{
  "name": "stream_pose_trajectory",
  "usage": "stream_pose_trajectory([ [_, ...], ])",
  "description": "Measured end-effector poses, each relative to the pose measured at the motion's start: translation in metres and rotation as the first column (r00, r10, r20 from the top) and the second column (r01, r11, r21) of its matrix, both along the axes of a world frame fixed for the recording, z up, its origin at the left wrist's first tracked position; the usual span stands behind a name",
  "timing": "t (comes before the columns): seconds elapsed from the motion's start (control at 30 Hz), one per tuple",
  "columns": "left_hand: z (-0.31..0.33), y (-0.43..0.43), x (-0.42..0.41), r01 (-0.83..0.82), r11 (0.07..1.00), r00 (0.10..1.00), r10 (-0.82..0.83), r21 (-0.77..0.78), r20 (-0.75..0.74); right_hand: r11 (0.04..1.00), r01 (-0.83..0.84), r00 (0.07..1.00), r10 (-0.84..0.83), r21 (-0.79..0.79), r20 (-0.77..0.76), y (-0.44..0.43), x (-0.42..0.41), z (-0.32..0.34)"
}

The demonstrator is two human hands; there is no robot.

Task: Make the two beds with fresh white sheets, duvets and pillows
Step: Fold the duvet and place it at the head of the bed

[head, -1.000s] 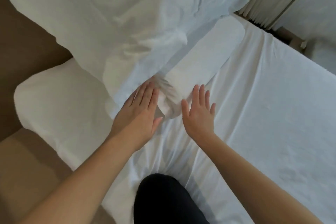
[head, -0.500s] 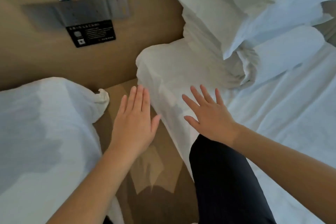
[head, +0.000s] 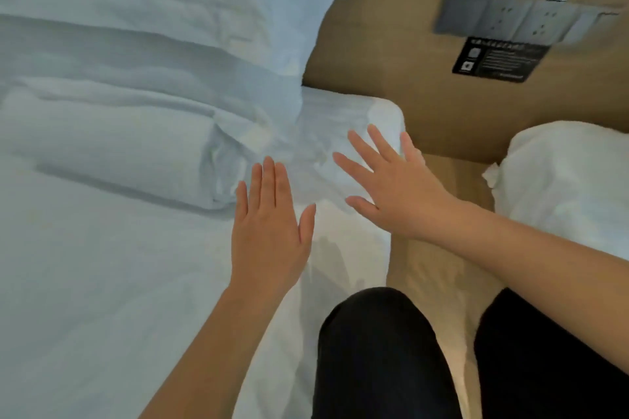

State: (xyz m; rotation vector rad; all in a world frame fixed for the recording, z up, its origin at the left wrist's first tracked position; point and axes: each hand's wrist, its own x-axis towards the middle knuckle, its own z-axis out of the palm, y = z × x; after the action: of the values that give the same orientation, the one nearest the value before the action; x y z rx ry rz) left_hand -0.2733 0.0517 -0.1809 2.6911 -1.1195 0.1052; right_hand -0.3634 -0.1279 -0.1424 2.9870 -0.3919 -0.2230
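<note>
A bed covered in a white sheet (head: 102, 282) fills the left of the view. A folded white duvet (head: 112, 146) lies across it, and a white pillow (head: 170, 0) leans at its head. My left hand (head: 269, 231) hovers flat over the sheet near the duvet's end, fingers apart, holding nothing. My right hand (head: 391, 187) is spread over the bed's top right corner (head: 374, 112), also empty. The corner of the second bed (head: 561, 180), in white, shows at the right edge.
A brown headboard wall (head: 408, 61) carries a grey socket panel (head: 520, 19) and a black notice card (head: 497, 59). A narrow tan floor gap (head: 439, 269) separates the beds. My dark-trousered legs (head: 381, 357) stand in that gap.
The view has swung from the right-hand bed across the gap to the left-hand bed. Both hands stayed open and now hover over this bed's top corner.
</note>
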Motion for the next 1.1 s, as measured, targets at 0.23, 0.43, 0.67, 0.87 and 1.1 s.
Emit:
stream_pose_trajectory([
  [0.23, -0.037, 0.104, 0.068, -0.363, 0.925, 0.931, 0.357, -0.108, -0.072, 0.920, -0.385, 0.922, 0.386, 0.071, -0.002, 0.077, 0.098, -0.007],
  [0.43, -0.083, 0.102, 0.129, -0.504, 0.730, 0.863, 0.411, -0.461, -0.293, 0.803, -0.590, 0.807, 0.589, 0.080, 0.038, 0.101, 0.176, -0.012],
  [0.67, -0.108, 0.080, 0.240, -0.715, -0.094, 0.655, 0.258, -0.693, -0.710, 0.691, -0.721, 0.690, 0.723, -0.058, 0.033, 0.102, 0.297, -0.013],
  [0.87, -0.127, 0.093, 0.287, -0.652, -0.461, 0.620, 0.134, -0.602, -0.773, 0.667, -0.738, 0.671, 0.741, 0.105, 0.015, 0.108, 0.338, -0.021],
  [1.1, -0.138, 0.096, 0.320, -0.598, -0.371, 0.654, 0.286, -0.711, -0.700, 0.609, -0.775, 0.627, 0.774, 0.169, 0.083, 0.121, 0.393, -0.029],
])
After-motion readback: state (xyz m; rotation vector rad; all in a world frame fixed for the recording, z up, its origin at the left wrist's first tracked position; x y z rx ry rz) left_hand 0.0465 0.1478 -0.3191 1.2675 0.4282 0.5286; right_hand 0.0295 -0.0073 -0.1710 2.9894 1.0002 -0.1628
